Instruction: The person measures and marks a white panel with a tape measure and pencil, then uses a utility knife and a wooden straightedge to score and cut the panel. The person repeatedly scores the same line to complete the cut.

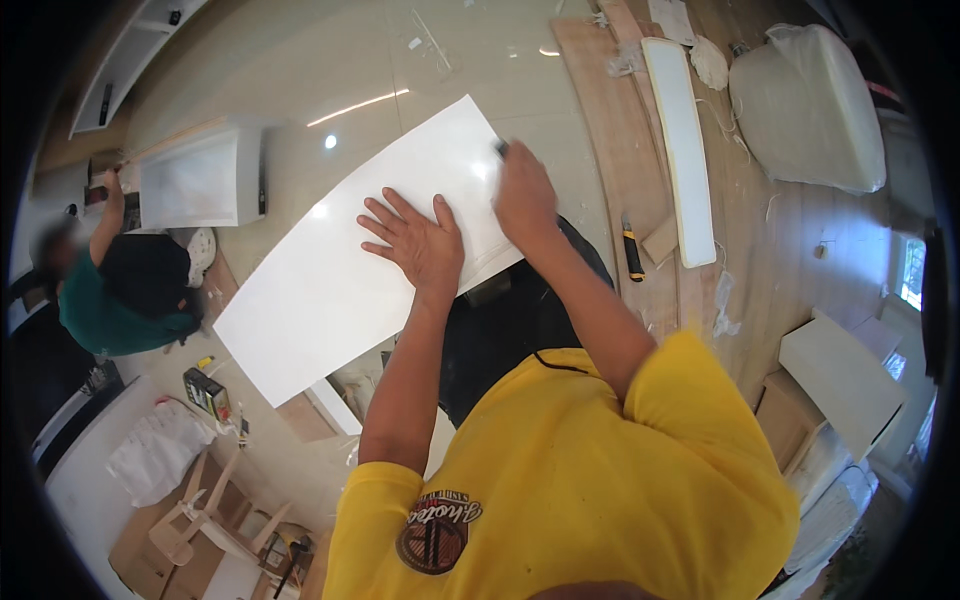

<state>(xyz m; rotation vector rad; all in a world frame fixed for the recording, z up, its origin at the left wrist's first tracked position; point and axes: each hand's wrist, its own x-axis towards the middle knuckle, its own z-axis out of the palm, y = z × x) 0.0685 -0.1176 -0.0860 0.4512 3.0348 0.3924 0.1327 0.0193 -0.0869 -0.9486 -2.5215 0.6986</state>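
A large white panel lies in front of me, turned at a slant. My left hand rests flat on its face, fingers spread. At the panel's right end my right hand is closed, slightly blurred by motion. A small dark tip of what it grips shows past the fingers at the panel's edge; the rest is hidden in the hand. To the right, a utility knife with a black and yellow handle lies on the wooden boards.
Brown boards and a long white cushioned strip lie at right, near a plastic-wrapped seat. At left, another person in green works by a white drawer box. A wooden stool lies lower left.
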